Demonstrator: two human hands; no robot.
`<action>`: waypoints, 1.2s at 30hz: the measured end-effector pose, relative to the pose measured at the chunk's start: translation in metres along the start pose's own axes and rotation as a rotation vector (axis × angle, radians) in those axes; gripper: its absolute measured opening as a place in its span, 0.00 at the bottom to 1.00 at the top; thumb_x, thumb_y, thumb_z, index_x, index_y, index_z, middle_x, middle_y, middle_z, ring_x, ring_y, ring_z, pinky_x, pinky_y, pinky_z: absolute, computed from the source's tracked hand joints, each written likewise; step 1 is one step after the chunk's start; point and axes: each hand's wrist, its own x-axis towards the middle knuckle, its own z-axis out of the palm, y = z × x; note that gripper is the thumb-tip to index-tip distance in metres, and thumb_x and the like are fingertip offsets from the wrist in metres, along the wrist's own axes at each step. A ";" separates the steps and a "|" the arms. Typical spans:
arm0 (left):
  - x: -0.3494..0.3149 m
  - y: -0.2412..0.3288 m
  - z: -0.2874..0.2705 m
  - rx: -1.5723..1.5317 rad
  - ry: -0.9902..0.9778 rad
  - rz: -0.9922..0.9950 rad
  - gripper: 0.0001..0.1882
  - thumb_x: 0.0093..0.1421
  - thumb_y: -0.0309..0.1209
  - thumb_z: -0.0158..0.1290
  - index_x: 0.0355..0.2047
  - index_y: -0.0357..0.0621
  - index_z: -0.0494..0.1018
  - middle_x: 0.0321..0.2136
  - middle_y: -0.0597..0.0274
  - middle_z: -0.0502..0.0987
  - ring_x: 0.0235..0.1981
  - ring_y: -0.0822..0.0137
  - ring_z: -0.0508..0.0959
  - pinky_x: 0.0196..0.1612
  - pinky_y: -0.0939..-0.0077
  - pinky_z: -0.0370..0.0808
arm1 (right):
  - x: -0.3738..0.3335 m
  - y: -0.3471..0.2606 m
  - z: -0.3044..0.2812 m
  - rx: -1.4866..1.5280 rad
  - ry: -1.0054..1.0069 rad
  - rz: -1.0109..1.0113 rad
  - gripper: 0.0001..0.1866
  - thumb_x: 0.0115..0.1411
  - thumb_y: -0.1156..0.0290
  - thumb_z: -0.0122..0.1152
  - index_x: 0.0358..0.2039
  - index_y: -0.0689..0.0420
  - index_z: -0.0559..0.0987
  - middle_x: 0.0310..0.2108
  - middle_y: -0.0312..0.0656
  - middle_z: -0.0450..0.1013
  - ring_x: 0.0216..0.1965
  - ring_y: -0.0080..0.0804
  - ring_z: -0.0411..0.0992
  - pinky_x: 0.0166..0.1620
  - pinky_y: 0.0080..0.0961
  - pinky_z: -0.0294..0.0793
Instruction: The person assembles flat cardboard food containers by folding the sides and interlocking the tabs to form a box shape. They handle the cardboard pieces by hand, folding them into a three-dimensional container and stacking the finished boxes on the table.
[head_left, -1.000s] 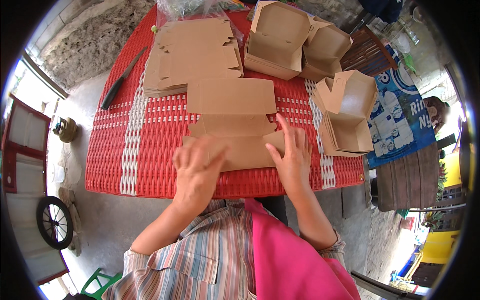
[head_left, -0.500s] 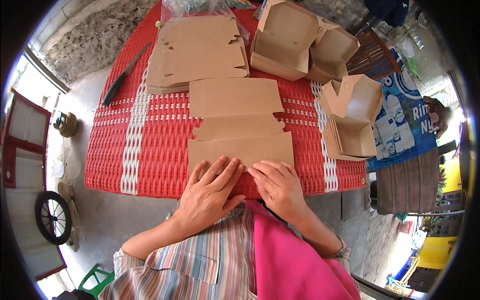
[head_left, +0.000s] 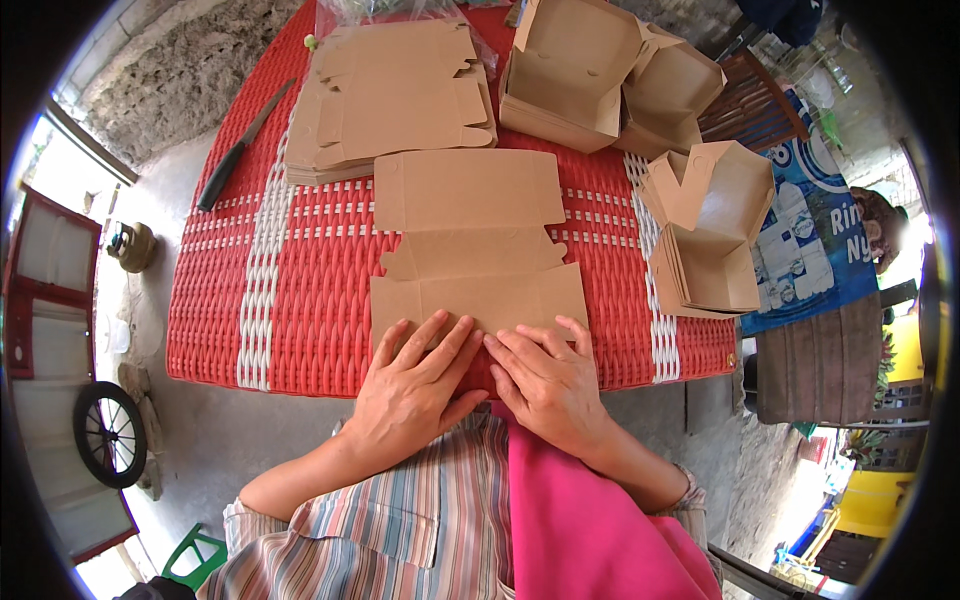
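Note:
An unfolded brown cardboard box blank [head_left: 478, 255] lies on the red woven table in front of me, with fold lines across it and small notched tabs at its sides. My left hand [head_left: 415, 378] rests on its near panel with the fingers stretched out. Beside it my right hand [head_left: 545, 378] lies on the same panel, fingers extended and a little spread. The two hands almost meet at the middle of the near edge. Just beyond the blank is a stack of flat box blanks [head_left: 405, 90]. The blank's nearest edge is hidden under my hands.
Folded, open-lidded boxes stand at the back right: a box [head_left: 565, 80], another behind it [head_left: 668, 95], and one nearer [head_left: 710, 260]. A black-handled knife [head_left: 235, 160] lies on the left of the table [head_left: 320, 330]. A clear plastic bag [head_left: 400, 12] sits at the back.
My right hand has shifted slightly on the near panel, its fingers spreading more. The left hand stays nearly in place. The whole view has shifted a little.

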 end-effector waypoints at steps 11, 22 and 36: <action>-0.017 -0.016 -0.017 0.039 -0.001 -0.057 0.24 0.58 0.39 0.59 0.54 0.43 0.74 0.59 0.59 0.70 0.65 0.53 0.63 0.63 0.50 0.59 | -0.017 0.029 -0.012 -0.016 0.044 0.080 0.10 0.56 0.70 0.61 0.38 0.56 0.83 0.36 0.34 0.76 0.42 0.28 0.74 0.58 0.48 0.60; -0.034 -0.022 -0.011 0.034 0.123 -0.093 0.24 0.56 0.34 0.58 0.53 0.42 0.75 0.58 0.58 0.71 0.64 0.52 0.65 0.65 0.51 0.58 | -0.023 0.055 -0.016 0.135 0.184 0.447 0.17 0.59 0.62 0.63 0.45 0.58 0.79 0.38 0.39 0.72 0.42 0.39 0.70 0.53 0.39 0.61; -0.040 -0.010 -0.009 -1.229 0.558 -0.075 0.56 0.54 0.50 0.63 0.70 0.49 0.38 0.67 0.54 0.50 0.67 0.53 0.57 0.64 0.49 0.58 | -0.008 -0.004 -0.041 0.105 0.337 -0.258 0.18 0.58 0.72 0.58 0.51 0.51 0.78 0.50 0.40 0.77 0.56 0.41 0.72 0.59 0.37 0.67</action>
